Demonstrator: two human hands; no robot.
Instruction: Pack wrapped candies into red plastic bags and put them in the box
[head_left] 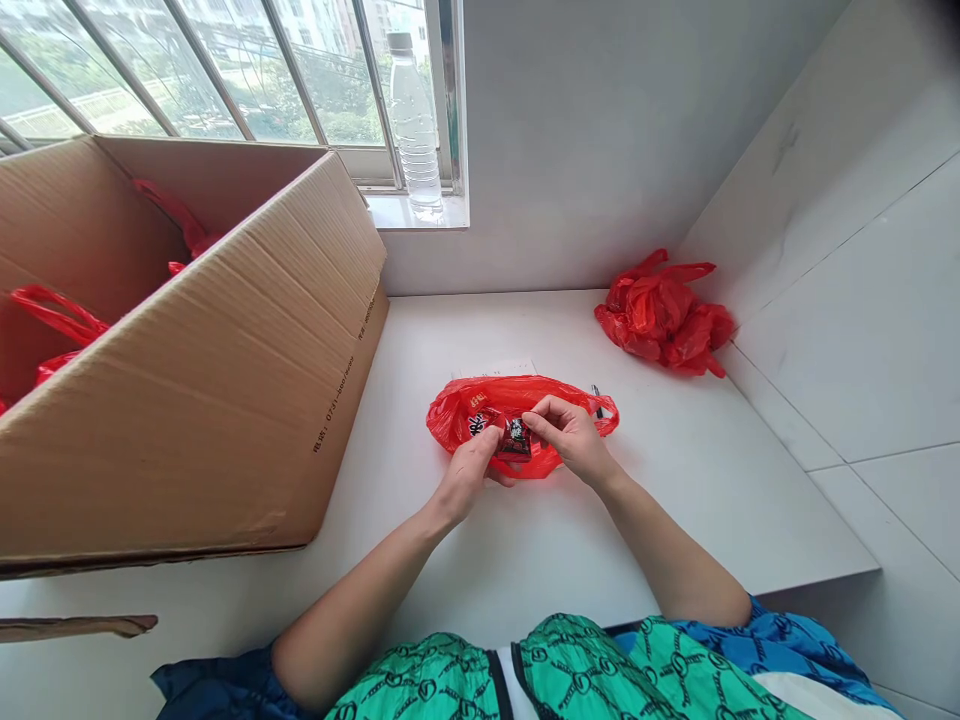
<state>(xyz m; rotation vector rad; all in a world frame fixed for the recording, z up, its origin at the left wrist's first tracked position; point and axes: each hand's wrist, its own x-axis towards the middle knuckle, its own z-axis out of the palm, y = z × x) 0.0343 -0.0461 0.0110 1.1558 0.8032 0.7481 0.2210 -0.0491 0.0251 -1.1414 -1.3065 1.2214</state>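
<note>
The white counter (pixel 697 480) carries it all: on its left the big box (pixel 217 430), with red plastic showing inside, and near the middle the red bag (pixel 450 400), lying with its mouth gaping upward. Beyond the bag, in the right corner, sits a crumpled red bundle (pixel 664 315) (more bags, by the look of it), well apart from the hands. The left hand (pixel 472 468) grasps the bag's near rim, thumb on top by the packet's left edge and fingertips underneath; the right hand (pixel 576 438) pinches the upper right of the dark packet (pixel 516 441) between thumb and fingers. That packet is at the bag's mouth, with another printed wrapper (pixel 478 424) just to its left. The step in hand seems to be placing or adjusting the packet there, though whether it is going in or coming out I cannot tell. Either way, the next move likely calls for the left hand to steady the thin rim, while the right guides the packet without snagging the plastic.
</note>
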